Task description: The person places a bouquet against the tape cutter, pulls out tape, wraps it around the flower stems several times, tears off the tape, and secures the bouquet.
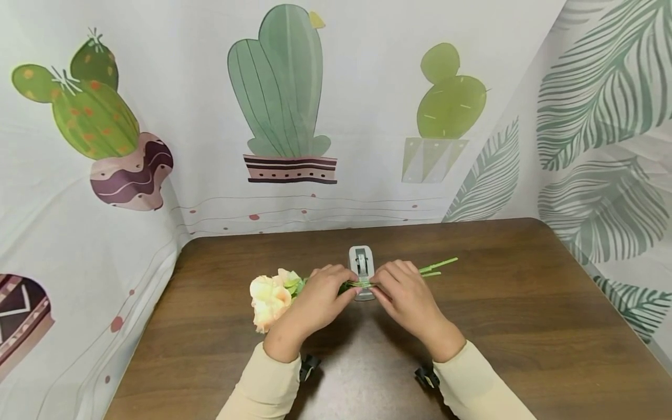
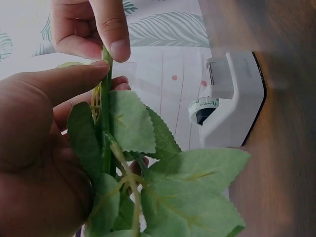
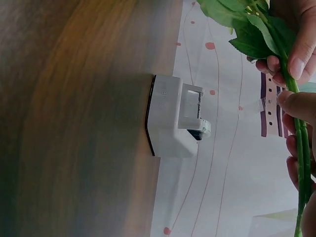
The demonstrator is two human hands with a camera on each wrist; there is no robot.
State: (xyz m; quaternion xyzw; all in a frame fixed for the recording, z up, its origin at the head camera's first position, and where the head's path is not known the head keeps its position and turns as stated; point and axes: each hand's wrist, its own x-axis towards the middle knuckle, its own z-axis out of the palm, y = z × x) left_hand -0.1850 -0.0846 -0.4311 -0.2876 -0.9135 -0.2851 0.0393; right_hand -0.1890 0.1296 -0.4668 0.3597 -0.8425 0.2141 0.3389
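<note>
Pale peach flowers [image 1: 270, 297] with green leaves [image 2: 182, 192] lie to the left in the head view, their stems [image 3: 302, 148] running right between both hands. My left hand [image 1: 325, 294] pinches the stems just below the leaves, thumb along them. Close beside it, my right hand [image 1: 412, 300] grips the same stems with thumb and fingers; the cut ends [image 1: 441, 267] stick out past it. A faint clear strip, seemingly tape [image 3: 254, 106], shows by the fingertips in the right wrist view. Behind the stems stands a white tape dispenser [image 1: 361, 256] with a roll in it.
Everything is over a brown wooden table [image 1: 525, 326]. Behind and to the left hangs a white cloth [image 1: 367, 116] printed with cacti and leaves. Dark straps [image 1: 308, 367] show at the wrists below the cream sleeves [image 1: 268, 379].
</note>
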